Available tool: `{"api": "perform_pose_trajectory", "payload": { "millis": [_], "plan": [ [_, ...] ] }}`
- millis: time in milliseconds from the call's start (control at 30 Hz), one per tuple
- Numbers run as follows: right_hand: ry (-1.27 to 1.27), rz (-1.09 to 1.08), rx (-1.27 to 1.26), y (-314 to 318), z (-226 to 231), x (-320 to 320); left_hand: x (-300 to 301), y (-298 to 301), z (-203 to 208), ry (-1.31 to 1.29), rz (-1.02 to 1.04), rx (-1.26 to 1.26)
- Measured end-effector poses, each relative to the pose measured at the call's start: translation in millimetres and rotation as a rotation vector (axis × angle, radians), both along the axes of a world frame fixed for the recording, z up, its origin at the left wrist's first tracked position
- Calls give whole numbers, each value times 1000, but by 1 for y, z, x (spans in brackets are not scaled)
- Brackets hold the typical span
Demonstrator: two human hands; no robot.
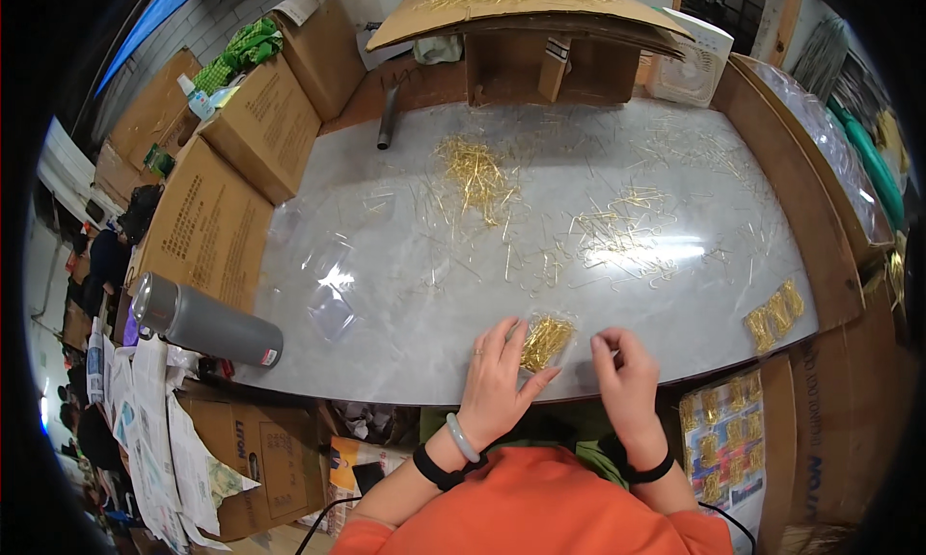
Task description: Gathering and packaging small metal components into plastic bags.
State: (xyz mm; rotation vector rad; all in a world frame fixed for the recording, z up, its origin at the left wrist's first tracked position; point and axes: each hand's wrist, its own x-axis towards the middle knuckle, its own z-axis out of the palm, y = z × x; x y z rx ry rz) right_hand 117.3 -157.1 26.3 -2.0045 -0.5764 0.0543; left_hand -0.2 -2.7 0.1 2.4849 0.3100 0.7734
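A small clear plastic bag filled with gold wire hooks [548, 345] lies near the table's front edge. My left hand [497, 381] rests against its left side, fingers stretched out along it and thumb at its lower edge. Just right of the bag, apart from it, is my right hand [627, 377]. Its fingers are curled in with the tips close together; whether anything small is between them is hidden. Beyond the hands, loose gold hooks [627, 232] are scattered over the grey table [405, 314], and a denser heap of hooks [473, 174] sits farther back.
Filled bags [775, 316] lie at the table's right edge, with several more on a sheet [723, 430] below it. A grey flask [207, 324] lies at the left by cardboard boxes [207, 217]. Clear empty bags [331, 311] and a dark tube [388, 121] are also on the table.
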Motion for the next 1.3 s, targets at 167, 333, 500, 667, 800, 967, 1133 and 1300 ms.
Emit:
{"api": "perform_pose_trajectory", "payload": {
  "millis": [167, 333, 500, 667, 800, 967, 1133, 1300],
  "plan": [
    [-57, 221, -68, 11, -2, 22, 10, -3, -2, 20, -1, 7],
    [-8, 314, -81, 14, -7, 20, 6, 7, -2, -2, -73, -128],
    [-260, 470, -45, 17, -6, 18, 1, 12, -4, -44, -107, -174],
    [-198, 279, -24, 10, -13, 28, 0, 4, 2, -47, -23, -86],
    [-263, 361, -3, 20, -12, 21, 0, 1, -3, -45, 1, -13],
    [-85, 357, -69, 14, 0, 18, 0, 1, -3, -53, 34, 89],
    [-140, 412, -135, 7, -2, 6, -2, 3, -6, -65, 17, 4],
    [-147, 426, -178, 9, 0, 4, -3, 6, -6, -42, -35, -55]
  ]
}}
